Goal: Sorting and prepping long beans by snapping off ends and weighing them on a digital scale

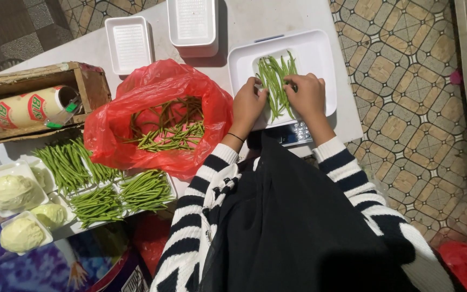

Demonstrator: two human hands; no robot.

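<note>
Green beans [277,78] between both hands, mid-tray [320,46].

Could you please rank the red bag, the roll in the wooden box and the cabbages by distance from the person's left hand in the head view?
From the left hand:
1. Red bag of beans, just beside it, toward the table's middle.
2. Roll, lying in the wooden box beyond the bag.
3. Cabbages in white trays at the far corner.
</note>
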